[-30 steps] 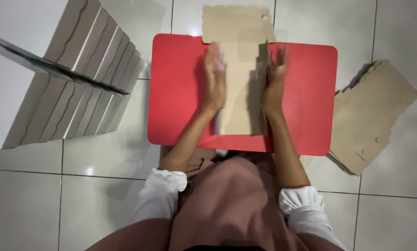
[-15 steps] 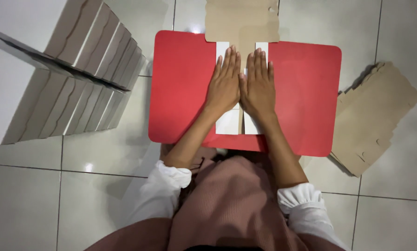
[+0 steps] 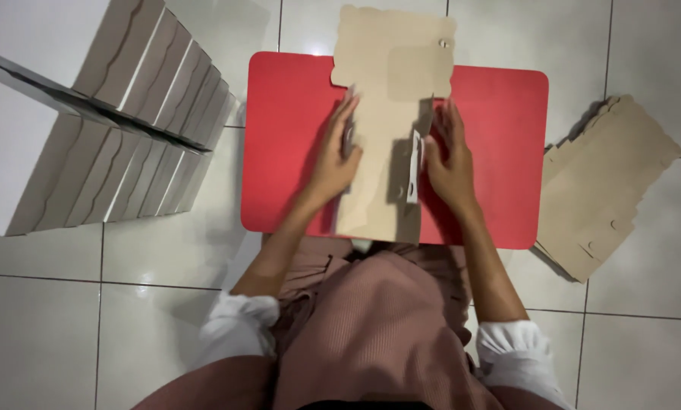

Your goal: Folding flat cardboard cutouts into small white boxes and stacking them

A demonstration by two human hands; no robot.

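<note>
A flat brown cardboard box blank [image 3: 386,99] lies lengthwise on a low red table [image 3: 287,137], its far end hanging over the back edge. My left hand [image 3: 334,156] holds the blank's left side flap, fingers spread along the edge. My right hand [image 3: 450,159] grips the right side flap, which stands partly raised and shows a white inner face. Both flaps are lifted away from the middle strip.
Two rows of folded white boxes [image 3: 90,114] stand on the tiled floor at the left. A stack of flat brown cardboard blanks [image 3: 606,186] lies on the floor to the right of the table. My knees sit against the table's near edge.
Half a second ago both hands pressed flat together on the folded flaps at the middle. They have since moved apart, and the flaps have opened outward.
</note>
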